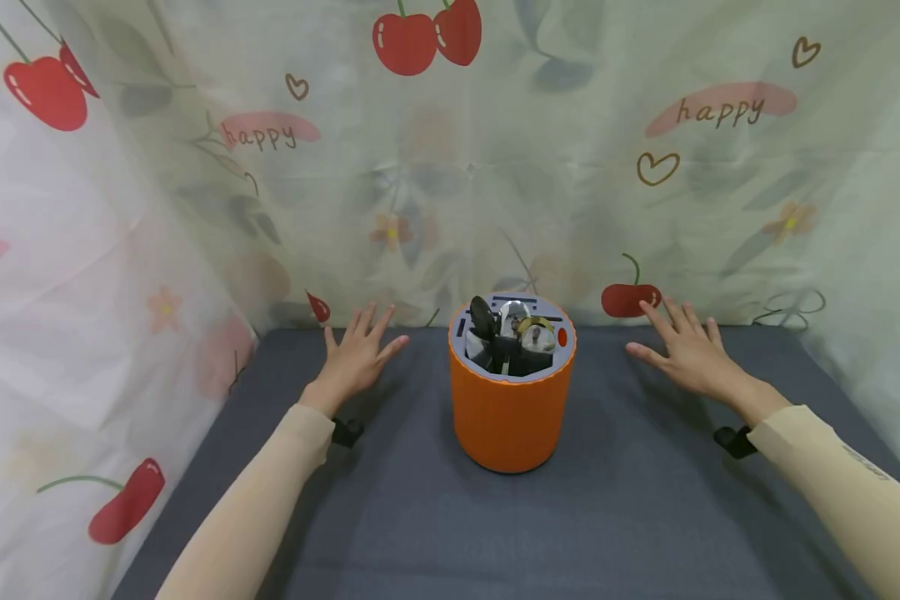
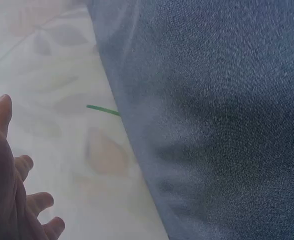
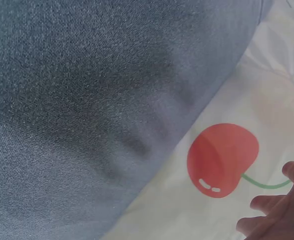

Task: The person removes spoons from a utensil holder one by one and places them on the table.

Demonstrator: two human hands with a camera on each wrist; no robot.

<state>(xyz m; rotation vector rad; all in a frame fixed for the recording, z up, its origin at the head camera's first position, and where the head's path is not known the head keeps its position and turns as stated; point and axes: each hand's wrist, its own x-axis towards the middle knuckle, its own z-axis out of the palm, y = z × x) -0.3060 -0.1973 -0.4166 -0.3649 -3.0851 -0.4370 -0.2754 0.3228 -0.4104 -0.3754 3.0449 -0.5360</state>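
Note:
An orange cylindrical container with a grey top rim stands upright on the dark table, near the middle of the head view. Dark and shiny metallic things, too jumbled to name for certain, fill its opening. To its left, my left hand hovers over the table with fingers spread, holding nothing. My right hand is spread in the same way on the other side, also apart from the container. Both wrist views catch only part of each hand, the left hand and the right hand.
The dark grey tabletop runs back to a patterned curtain with cherries and lettering. More curtain hangs along the left and right sides. A thin looped cord-like shape shows at the back right corner.

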